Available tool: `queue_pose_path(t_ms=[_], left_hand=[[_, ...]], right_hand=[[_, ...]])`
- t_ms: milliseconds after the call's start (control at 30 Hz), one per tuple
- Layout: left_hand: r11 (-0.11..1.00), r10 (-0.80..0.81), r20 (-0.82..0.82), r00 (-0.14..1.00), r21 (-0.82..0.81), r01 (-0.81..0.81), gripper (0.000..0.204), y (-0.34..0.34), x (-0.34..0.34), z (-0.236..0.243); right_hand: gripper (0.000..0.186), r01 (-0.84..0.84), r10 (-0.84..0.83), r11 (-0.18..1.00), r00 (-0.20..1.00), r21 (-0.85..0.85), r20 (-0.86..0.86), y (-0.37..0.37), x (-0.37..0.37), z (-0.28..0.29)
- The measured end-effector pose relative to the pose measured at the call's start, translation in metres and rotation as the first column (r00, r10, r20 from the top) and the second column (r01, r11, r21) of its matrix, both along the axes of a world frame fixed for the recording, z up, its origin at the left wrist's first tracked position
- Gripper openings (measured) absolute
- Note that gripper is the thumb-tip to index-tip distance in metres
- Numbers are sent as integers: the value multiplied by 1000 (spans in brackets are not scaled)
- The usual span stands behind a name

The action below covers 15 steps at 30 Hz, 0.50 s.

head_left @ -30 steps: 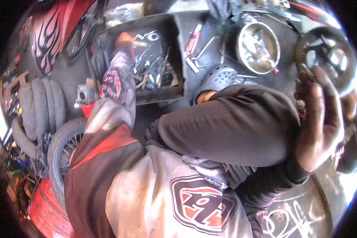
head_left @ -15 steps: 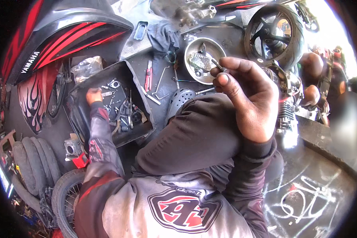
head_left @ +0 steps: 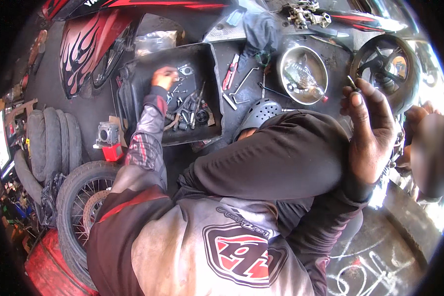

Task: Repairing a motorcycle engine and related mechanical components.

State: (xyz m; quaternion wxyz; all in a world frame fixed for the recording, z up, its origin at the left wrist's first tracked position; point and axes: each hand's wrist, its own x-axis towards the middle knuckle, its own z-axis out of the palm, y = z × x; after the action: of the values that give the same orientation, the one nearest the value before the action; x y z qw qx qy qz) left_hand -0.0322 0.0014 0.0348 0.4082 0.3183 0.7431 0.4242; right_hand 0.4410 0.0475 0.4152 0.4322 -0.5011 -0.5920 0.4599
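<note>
Pin or thin bolt point(head_left: 351, 82) is up in the right hand point(head_left: 370, 129), pinched thumb-to-fingers, so that's one piece picked, while loads of loose parts point(head_left: 185, 117) lie beside the left hand point(head_left: 164, 78) in the black tray point(head_left: 215, 84), and I can't tell if that blurry hand's gripping anything.

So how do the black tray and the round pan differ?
The black tray is roughly rectangular, while the round pan has a circular rim. The tray is dark; the pan is pale with a shiny edge. The tray also looks clearly larger than the pan. The person's left hand reaches into the tray, while neither of the hands is in the pan. Both are open-topped and hold loose parts.
</note>
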Motion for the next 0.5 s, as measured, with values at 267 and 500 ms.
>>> queue_pose_path(t_ms=[267, 500], left_hand=[[929, -363, -637, 680, -191, 318, 24, 45, 104, -39], [909, -413, -732, 542, -371, 191, 23, 55, 96, -83]], right_hand=[[27, 69, -71, 997, 994, 27, 86, -2, 5, 7], [18, 29, -41, 995, 991, 91, 126, 9, 3, -1]])
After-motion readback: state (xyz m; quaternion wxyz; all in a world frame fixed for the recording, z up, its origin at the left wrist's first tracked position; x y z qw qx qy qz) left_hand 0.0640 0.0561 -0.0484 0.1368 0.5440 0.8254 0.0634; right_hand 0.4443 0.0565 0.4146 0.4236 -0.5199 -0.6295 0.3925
